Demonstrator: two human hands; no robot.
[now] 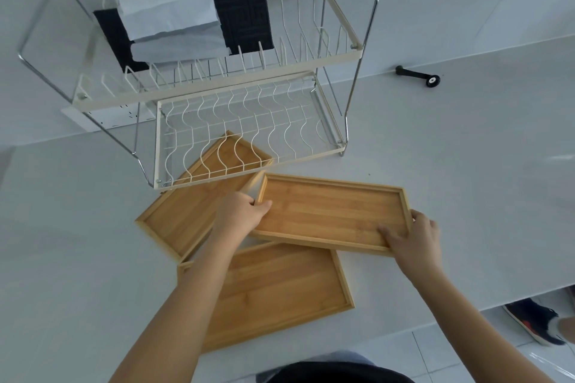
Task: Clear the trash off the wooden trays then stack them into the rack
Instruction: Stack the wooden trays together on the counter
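My left hand [241, 213] and right hand [413, 235] each grip an end of the rectangular bamboo tray [333, 214], near the white two-tier wire rack [242, 130].

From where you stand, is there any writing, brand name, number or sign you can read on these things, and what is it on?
No readable text anywhere.
White sheet behind the rack: a few dark marks, too small and blurred to read.
Wooden trays, dark cloth, white papers, shoe: no lettering visible.
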